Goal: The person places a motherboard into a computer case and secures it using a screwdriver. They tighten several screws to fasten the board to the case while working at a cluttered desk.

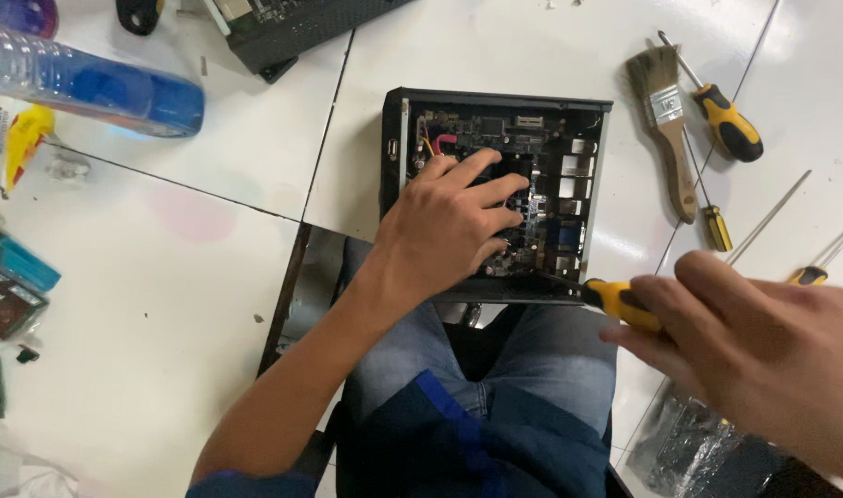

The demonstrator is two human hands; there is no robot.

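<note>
The left hand (449, 221) lies palm down inside an open black computer case (495, 189), its fingers spread fairly wide and pressing on the circuit board (541, 198) in the middle of the box. It grips nothing; the fingertips only rest on the parts there. The case sits on the white table (163, 304), directly under this hand and just past the person's knees in blue jeans (532, 360).

The right hand (763, 350) is closed around the yellow-and-black handle of a screwdriver (615, 302), fingers curled tight. The tool's black end touches the near right corner of the case, just right of the left hand; its tip cannot be made out.

Beyond the right hand, further up the table, lie one wooden paintbrush (666, 111) and three more screwdrivers: a stubby yellow-and-black one (726, 120) beside the brush, a thin one (712, 221) below the brush, and one with a long shaft (823, 263) just above the right hand's knuckles. That makes four screwdrivers in all.

Far to the left of the left hand lies one plastic bottle with a blue label (89, 88), on its side. Above the left hand, a second black case (292, 28) pokes in from the top edge.
</note>
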